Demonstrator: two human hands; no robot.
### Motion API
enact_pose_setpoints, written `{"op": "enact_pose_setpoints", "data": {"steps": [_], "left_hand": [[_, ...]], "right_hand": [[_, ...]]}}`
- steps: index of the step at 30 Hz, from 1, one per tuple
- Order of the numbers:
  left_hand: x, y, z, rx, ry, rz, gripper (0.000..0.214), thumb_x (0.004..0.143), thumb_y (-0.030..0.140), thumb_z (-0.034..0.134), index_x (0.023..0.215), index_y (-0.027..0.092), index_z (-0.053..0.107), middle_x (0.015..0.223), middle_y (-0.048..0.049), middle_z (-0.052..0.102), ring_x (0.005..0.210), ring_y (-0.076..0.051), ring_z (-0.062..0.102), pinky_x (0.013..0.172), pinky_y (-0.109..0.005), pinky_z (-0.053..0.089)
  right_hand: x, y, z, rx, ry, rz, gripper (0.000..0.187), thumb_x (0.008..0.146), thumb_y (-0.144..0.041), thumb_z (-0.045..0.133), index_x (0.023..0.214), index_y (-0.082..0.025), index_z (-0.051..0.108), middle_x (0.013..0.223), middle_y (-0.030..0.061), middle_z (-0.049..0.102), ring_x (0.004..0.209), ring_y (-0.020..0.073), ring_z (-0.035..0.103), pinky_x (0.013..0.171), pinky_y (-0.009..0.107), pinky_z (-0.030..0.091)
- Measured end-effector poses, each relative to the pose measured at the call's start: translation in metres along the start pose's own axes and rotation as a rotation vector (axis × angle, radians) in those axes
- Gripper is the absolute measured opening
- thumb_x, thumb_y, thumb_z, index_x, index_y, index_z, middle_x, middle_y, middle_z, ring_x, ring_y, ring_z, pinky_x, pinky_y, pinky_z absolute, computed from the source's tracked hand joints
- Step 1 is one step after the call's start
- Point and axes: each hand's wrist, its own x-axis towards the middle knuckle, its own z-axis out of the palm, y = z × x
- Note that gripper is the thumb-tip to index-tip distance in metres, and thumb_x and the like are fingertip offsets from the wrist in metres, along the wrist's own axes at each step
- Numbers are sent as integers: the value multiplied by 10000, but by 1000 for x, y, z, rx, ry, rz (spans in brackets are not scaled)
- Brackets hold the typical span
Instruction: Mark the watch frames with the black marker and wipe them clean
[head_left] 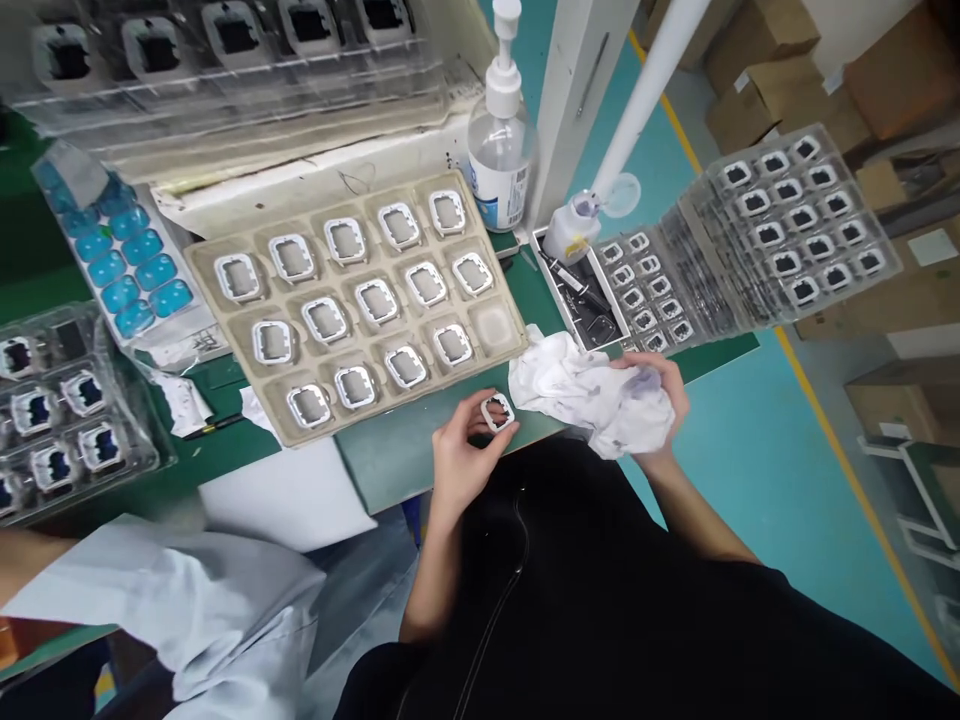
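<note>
Between the thumb and fingers of my left hand (469, 447) is a small white square frame with rounded corners (498, 412), held over the green table's front edge. My right hand (664, 395) grips a crumpled white cloth (592, 390) with greyish stains, which hangs partly over the table edge. The cloth hides part of my right fingers. Just beyond my left hand lies a beige tray (300, 427) with several similar frames in its pockets; its pocket at the right end of the front row (495, 325) holds no frame.
Behind the tray stands a clear pump bottle (501, 150). A white box of small tools (577, 300) and a small white bottle (571, 232) are to its right. Stacked clear trays of frames (802, 215) stand at far right. A co-worker's grey sleeve (187, 590) is at left.
</note>
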Motion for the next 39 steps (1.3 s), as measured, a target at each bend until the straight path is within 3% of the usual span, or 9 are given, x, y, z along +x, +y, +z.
{"op": "enact_pose_setpoints", "data": {"steps": [7,11,14,19,23,28,31,34,39], "left_hand": [[0,-3,0,-4,18,35,511,937,405,1014,1381,223,836,1095,-54,925,974,-215,921,871,-300,779],[-1,-4,-1,0,20,33,530,947,426,1020,1402,226,835,1097,-56,922,976,-223,924,879,-317,787],[-1,-4,-1,1,18,32,534,950,437,1020,1405,226,834,1094,-56,919,976,-225,923,880,-322,788],[0,-4,-1,7,9,29,525,951,430,1011,1401,227,832,1092,-55,921,974,-225,925,885,-322,789],[-1,-4,0,23,9,19,530,952,448,1001,1405,229,833,1095,-63,922,981,-242,928,891,-344,797],[-1,-5,0,12,6,19,508,962,432,989,1406,240,838,1098,-52,920,971,-233,925,893,-344,799],[0,-7,0,8,5,28,484,962,419,989,1392,248,848,1087,-42,918,965,-228,922,885,-336,800],[0,-8,0,7,2,32,463,972,409,980,1393,263,853,1079,-32,916,967,-227,921,884,-336,802],[1,-11,4,-7,16,43,453,979,391,969,1404,284,855,1079,-17,914,951,-212,912,886,-326,795]], "right_hand": [[15,-2,0,329,-16,364,324,1037,-676,836,1050,-353,827,901,56,819,819,308,774,821,514,693],[33,0,-13,545,-353,470,461,1011,-754,854,1199,-335,896,1038,65,904,948,320,871,894,515,771],[51,-1,-27,582,-647,491,574,979,-788,873,1257,-290,929,1175,91,932,1124,354,901,1052,557,790],[73,-8,-43,343,-764,221,444,991,-686,921,1280,-350,954,1337,81,912,1294,364,859,1206,568,718],[71,-7,-39,185,-524,163,458,999,-578,938,1405,-369,895,1237,48,921,1172,321,882,1062,506,735],[73,7,-19,10,-29,13,332,989,-593,929,1094,-296,826,949,16,845,823,225,803,739,372,657],[92,10,-6,-122,179,-188,399,1040,-675,830,998,-286,754,916,25,776,823,233,755,746,405,641],[119,6,5,-239,288,-349,411,1093,-660,718,936,-281,729,860,37,655,777,232,642,715,417,565],[159,-2,22,-138,294,-294,225,1022,-493,803,1049,-274,757,792,-25,579,673,178,524,653,344,453]]}}
